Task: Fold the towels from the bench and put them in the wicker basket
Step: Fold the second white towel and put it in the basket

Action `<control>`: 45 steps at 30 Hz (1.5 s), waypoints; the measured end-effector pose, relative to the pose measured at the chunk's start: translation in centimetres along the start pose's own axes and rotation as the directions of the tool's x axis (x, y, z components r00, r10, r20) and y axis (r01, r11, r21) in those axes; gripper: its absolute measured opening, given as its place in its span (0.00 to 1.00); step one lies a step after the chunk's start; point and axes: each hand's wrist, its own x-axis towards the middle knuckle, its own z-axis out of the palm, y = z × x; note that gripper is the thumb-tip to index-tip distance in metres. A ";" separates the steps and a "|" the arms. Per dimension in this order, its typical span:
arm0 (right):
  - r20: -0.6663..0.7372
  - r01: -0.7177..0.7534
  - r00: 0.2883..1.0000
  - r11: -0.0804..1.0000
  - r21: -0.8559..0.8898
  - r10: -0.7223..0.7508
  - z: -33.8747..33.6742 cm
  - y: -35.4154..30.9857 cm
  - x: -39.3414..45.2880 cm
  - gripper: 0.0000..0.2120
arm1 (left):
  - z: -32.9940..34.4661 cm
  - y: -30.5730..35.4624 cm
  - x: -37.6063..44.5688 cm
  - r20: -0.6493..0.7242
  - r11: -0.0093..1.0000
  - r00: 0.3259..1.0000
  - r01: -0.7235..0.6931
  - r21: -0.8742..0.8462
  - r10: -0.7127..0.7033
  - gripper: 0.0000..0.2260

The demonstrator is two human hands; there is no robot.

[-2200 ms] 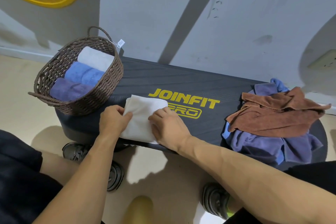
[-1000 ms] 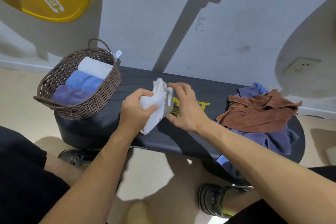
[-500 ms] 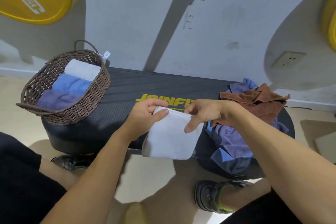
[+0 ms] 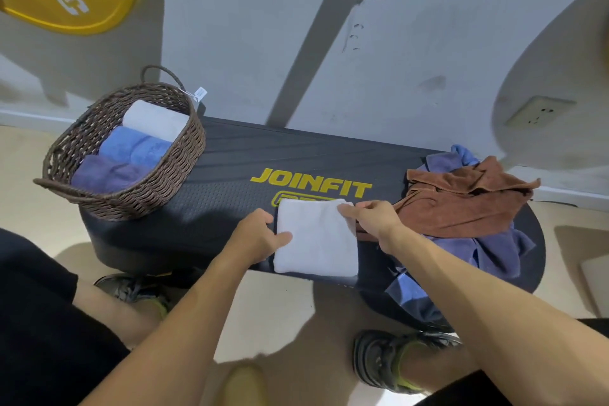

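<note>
Folded white towel [image 4: 316,236] lies flat on the worktop [image 4: 230,208], front edge, between both hands. Left hand [image 4: 258,234] pinches its left edge, thumb on top. Right hand [image 4: 372,217] appears to pinch the upper right corner. Wicker basket [image 4: 171,175] with three rolled towels stands well left; unfolded towel pile [image 4: 461,208] just right.

- Both bare forearms reach forward from the lower edge of view, angled in toward each other.
- The left hand [image 4: 260,236] lies knuckles up, thumb stretched right over the edge of the white towel [image 4: 316,237].
- The right hand [image 4: 374,219] pinches the towel's far right corner, wrist slightly raised.
</note>
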 end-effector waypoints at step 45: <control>0.201 0.373 0.923 0.893 -0.253 -0.328 -0.8 1.1 -2.7 0.18 | 1.2 0.6 -0.9 -0.116 0.940 0.939 -0.333 -0.074 0.323 0.15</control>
